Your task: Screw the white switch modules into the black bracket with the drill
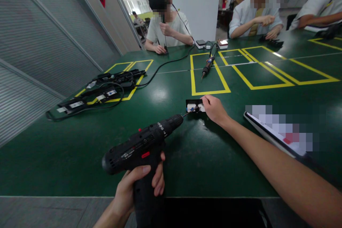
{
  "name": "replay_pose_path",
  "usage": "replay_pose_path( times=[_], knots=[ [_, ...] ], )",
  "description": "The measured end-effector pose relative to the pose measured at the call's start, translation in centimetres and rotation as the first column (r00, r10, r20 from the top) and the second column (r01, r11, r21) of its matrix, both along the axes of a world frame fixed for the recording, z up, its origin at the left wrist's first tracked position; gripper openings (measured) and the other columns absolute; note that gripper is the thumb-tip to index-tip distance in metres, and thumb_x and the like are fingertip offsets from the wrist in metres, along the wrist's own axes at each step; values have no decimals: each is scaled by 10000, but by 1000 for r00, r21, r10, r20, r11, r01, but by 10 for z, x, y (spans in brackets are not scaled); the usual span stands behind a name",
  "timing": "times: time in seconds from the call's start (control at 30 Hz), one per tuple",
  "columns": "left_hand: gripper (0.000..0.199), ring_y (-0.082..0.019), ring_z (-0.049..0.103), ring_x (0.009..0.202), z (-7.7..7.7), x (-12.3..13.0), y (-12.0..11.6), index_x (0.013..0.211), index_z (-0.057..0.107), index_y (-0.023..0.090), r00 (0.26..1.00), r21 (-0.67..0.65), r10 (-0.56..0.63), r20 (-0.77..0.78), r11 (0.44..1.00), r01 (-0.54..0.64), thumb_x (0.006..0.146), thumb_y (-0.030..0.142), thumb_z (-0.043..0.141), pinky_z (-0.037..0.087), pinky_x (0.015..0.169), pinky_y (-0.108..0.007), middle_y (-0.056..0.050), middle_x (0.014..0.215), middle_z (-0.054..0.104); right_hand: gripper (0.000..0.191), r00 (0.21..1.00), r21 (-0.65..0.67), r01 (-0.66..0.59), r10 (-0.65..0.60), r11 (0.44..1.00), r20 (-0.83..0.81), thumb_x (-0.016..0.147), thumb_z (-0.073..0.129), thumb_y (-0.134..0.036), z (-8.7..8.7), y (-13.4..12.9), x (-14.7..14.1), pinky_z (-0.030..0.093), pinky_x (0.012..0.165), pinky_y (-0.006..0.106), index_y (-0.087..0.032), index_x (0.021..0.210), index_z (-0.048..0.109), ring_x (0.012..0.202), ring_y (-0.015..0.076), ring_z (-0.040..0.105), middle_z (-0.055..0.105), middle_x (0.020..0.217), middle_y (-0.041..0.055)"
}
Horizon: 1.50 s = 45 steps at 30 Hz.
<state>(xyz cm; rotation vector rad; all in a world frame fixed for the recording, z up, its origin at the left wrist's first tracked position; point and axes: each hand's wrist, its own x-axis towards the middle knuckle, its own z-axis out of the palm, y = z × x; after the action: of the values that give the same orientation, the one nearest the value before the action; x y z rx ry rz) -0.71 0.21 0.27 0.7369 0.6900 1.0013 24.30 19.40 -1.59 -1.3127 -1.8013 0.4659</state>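
Presently, left hand (127,188): wrapped around the grip of the black cordless drill (141,139), thumb across the near side of the grip, fingers curled around its far side.
Cordless drill: directly above and forward of the left hand; chuck pointing forward and to the right, away from the body.
Drill bit (187,113): projects from the chuck toward the small component; the tip overlaps it in view, contact cannot be confirmed.
Right hand (213,109): closed on the right end of the small component, thumb side uppermost; the exact finger placement underneath is hidden.
Small component (190,107): black backing with white blocks, at the left edge of the right hand, ahead of the chuck and well apart from the left hand.
Table (197,164): green surface, marked with yellow tape outlines (211,93).
Corded screwdriver (207,66): beyond the right hand, lying across a taped rectangle.
Black devices with cables (107,92): grouped on the left side, well apart from both hands.
White-edged slab (263,130): right of the right forearm, partly blurred.
Co-workers: seated along the far side.
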Motion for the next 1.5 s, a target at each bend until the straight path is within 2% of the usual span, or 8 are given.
replay_pose_path(
  times=[0.4,0.63,0.77,0.9,0.97,1.17,1.33,1.5],
  knots=[
    [469,-178,527,463,1,-6,-4,1117,498,105,999,91,-42,29,995,39,774,415,419,433,504,-345,-33,599,511,336,1000,-14,2,-2,1000,6,902,322,-264,2,-1,0,384,708,279,-146,838,629,776,189,572,654,851,94],
    [556,-186,579,536,6,-5,-7,1198,509,136,997,226,12,-81,974,7,688,358,534,451,484,-337,-156,1057,569,334,1000,-15,6,-6,1000,11,902,326,-272,2,0,0,384,699,279,-155,837,632,778,193,575,657,853,91],
    [566,-158,573,475,5,-6,-9,1238,487,168,996,230,12,-91,973,10,692,303,555,430,470,-317,-138,1034,600,336,1000,-23,2,-2,1000,2,902,328,-273,4,-1,0,386,706,277,-154,825,632,785,191,576,659,865,92],
    [460,-138,488,422,3,-11,-9,1109,557,101,992,177,-63,-109,981,82,710,329,536,360,453,-269,-72,585,611,333,1000,-22,5,-5,1000,5,902,329,-265,4,-2,-1,387,703,277,-148,839,634,774,187,576,658,858,92],
    [460,-127,450,408,3,-11,-8,1087,556,88,990,165,-70,-125,982,90,704,342,532,344,451,-260,-41,497,555,327,1000,-14,7,-7,1000,11,901,333,-261,3,-2,-1,387,711,277,-146,845,635,783,188,577,659,860,93],
    [389,-119,441,398,4,-6,-6,999,564,98,983,188,-25,-180,980,60,684,325,554,373,471,-276,-26,509,529,331,1000,-15,0,1,1000,15,905,330,-267,2,0,0,387,700,276,-149,863,637,774,187,573,656,856,92],
    [318,-93,452,406,2,-5,-4,927,570,96,988,139,9,-155,990,12,684,298,539,398,468,-295,-76,753,559,329,1000,-3,2,-2,1000,6,906,331,-268,2,0,0,391,700,276,-146,875,634,780,190,576,657,861,96],
    [292,-89,437,411,6,-6,-2,897,583,76,991,120,-35,-129,992,51,710,288,508,365,465,-279,-61,680,528,334,1000,-8,-1,1,1000,5,908,330,-272,1,0,0,393,688,274,-139,875,635,766,188,576,656,850,97]
  ],
)
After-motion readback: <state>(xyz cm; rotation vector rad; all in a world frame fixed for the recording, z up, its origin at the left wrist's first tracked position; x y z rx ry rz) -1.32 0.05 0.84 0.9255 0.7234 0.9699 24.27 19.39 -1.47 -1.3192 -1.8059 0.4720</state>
